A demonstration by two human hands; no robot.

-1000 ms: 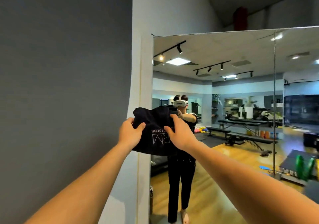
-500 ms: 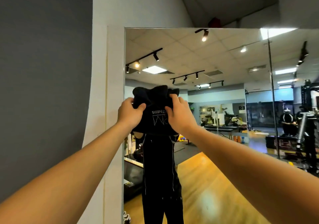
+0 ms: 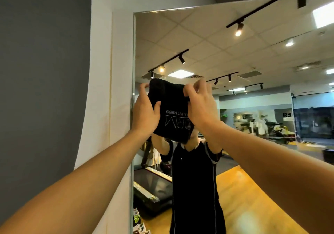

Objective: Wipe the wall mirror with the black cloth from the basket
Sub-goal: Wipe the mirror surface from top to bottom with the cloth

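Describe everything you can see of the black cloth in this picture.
The black cloth is soft, towel-like fabric, bunched and folded, with pale printed lettering that appears upside down. It is held up high in front of the mirror, near its left edge. The left hand grips its left side and the right hand pinches its upper right corner. Whether it touches the glass cannot be told.

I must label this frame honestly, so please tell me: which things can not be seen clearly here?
- Head view: whether the black cloth touches the mirror; the cloth itself hides any contact.
- The white lettering on the cloth is partly covered by the left hand and right hand.
- The mirror's right and bottom edges are cut off by the frame.
- The basket is out of view.
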